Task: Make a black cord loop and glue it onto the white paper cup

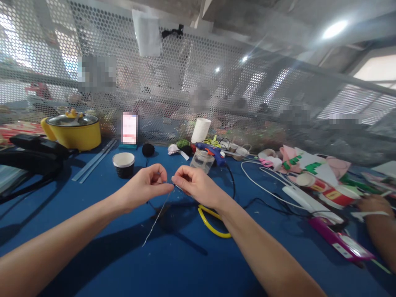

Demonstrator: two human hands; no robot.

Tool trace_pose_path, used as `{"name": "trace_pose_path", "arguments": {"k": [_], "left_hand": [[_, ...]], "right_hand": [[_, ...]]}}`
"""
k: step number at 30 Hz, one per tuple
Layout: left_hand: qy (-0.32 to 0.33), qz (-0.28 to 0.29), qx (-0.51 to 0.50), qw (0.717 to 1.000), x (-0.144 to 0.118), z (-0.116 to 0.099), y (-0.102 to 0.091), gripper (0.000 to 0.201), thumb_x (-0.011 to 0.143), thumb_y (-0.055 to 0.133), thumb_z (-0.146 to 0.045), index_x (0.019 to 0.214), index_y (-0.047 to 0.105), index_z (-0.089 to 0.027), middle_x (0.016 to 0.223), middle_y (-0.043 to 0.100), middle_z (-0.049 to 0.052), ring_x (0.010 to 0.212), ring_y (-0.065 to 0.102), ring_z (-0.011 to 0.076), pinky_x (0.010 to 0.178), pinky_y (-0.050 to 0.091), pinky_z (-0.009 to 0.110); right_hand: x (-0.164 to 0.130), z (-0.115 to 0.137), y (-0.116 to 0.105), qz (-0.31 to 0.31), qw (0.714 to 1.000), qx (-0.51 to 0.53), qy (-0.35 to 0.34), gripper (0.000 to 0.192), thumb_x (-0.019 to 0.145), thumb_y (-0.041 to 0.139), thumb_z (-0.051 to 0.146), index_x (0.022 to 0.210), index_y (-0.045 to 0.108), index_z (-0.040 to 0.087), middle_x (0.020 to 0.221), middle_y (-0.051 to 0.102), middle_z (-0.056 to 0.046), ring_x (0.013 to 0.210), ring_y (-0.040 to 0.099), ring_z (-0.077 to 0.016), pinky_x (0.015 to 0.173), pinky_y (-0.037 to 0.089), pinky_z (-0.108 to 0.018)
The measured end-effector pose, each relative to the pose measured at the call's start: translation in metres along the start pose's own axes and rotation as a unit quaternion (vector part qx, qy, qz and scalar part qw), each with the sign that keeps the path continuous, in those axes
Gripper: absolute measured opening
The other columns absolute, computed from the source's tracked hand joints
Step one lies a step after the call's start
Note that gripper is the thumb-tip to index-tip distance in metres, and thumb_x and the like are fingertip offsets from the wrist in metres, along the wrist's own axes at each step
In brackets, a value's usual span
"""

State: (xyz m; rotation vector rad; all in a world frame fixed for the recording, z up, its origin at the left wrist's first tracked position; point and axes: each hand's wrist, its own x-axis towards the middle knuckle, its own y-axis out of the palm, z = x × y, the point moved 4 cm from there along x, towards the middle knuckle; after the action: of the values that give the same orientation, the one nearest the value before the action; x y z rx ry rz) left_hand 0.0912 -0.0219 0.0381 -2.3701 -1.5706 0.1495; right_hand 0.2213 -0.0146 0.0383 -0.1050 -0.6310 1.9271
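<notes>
My left hand [147, 185] and my right hand [199, 187] meet above the middle of the blue table, fingertips nearly touching. Both are closed in a pinch on a thin twisted wire [158, 216]. Its pale, slightly kinked tail hangs down toward the table from between the fingers. The bit right at the fingertips is small and partly hidden. Below my right wrist lies a yellow loop [213, 231], partly covered by the forearm. Just behind the hands stand a black-and-white paper cup [123, 165] and a clear jar [202, 161].
A blue glue gun [212, 152] rests by the jar, its cord trailing right. Black yarn [148, 149], a phone [129, 128] and a yellow pot [74, 132] line the back. At right are a purple power strip [340, 241] and another person's hand [375, 204].
</notes>
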Motion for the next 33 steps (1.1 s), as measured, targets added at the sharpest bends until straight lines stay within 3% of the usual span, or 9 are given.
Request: {"name": "trace_pose_path", "arguments": {"k": [6, 15, 18, 23, 28, 33], "left_hand": [[-0.030, -0.006, -0.022, 0.999, 0.000, 0.004, 0.000, 0.021, 0.068, 0.059, -0.032, 0.063, 0.045, -0.016, 0.047, 0.033, -0.009, 0.042, 0.027, 0.0041, 0.040, 0.018, 0.019], [-0.097, 0.037, -0.217, 0.971, 0.001, 0.012, 0.004, 0.026, 0.072, 0.054, -0.040, 0.064, 0.045, -0.016, 0.041, 0.019, -0.011, 0.037, 0.013, 0.0025, 0.038, 0.010, 0.020], [-0.101, 0.027, -0.162, 0.981, 0.000, 0.011, 0.003, 0.023, 0.073, 0.051, -0.039, 0.074, 0.049, -0.016, 0.043, 0.021, -0.011, 0.038, 0.015, 0.0034, 0.038, 0.011, 0.020], [-0.051, 0.030, 0.055, 0.997, -0.001, 0.007, 0.000, 0.021, 0.066, 0.059, -0.031, 0.077, 0.058, -0.013, 0.050, 0.038, -0.008, 0.045, 0.031, 0.0053, 0.043, 0.022, 0.020], [-0.049, 0.028, 0.049, 0.997, 0.001, 0.011, 0.002, 0.017, 0.064, 0.058, -0.029, 0.070, 0.058, -0.013, 0.057, 0.049, -0.004, 0.051, 0.039, 0.0067, 0.049, 0.027, 0.021], [-0.044, 0.017, 0.055, 0.997, 0.001, 0.012, 0.002, 0.019, 0.064, 0.058, -0.031, 0.068, 0.058, -0.013, 0.054, 0.045, -0.006, 0.049, 0.035, 0.0064, 0.047, 0.025, 0.020]], "right_hand": [[0.000, -0.001, 0.000, 0.003, 1.000, -0.004, -0.005, 0.027, 0.077, 0.049, 0.042, 0.066, 0.046, 0.017, 0.048, 0.039, 0.005, 0.045, 0.034, -0.0075, 0.044, 0.026, -0.022], [-0.001, 0.000, 0.001, 0.004, 1.000, -0.009, -0.001, 0.028, 0.078, 0.047, 0.043, 0.066, 0.045, 0.017, 0.048, 0.038, 0.006, 0.044, 0.033, -0.0072, 0.043, 0.026, -0.022], [-0.001, -0.002, 0.000, 0.006, 1.000, -0.019, 0.002, 0.027, 0.079, 0.046, 0.042, 0.068, 0.045, 0.017, 0.048, 0.038, 0.006, 0.043, 0.033, -0.0071, 0.042, 0.025, -0.021], [0.001, -0.004, -0.001, -0.006, 0.999, -0.045, -0.006, 0.024, 0.079, 0.046, 0.037, 0.066, 0.044, 0.016, 0.049, 0.038, 0.006, 0.044, 0.032, -0.0066, 0.043, 0.025, -0.021], [0.000, 0.001, 0.001, -0.029, 0.996, -0.081, -0.018, 0.020, 0.078, 0.048, 0.031, 0.065, 0.046, 0.015, 0.054, 0.041, 0.004, 0.048, 0.033, -0.0069, 0.045, 0.027, -0.020], [-0.002, 0.005, 0.002, -0.044, 0.993, -0.107, -0.015, 0.020, 0.078, 0.048, 0.030, 0.064, 0.046, 0.016, 0.054, 0.042, 0.004, 0.049, 0.034, -0.0069, 0.046, 0.028, -0.021]]}}
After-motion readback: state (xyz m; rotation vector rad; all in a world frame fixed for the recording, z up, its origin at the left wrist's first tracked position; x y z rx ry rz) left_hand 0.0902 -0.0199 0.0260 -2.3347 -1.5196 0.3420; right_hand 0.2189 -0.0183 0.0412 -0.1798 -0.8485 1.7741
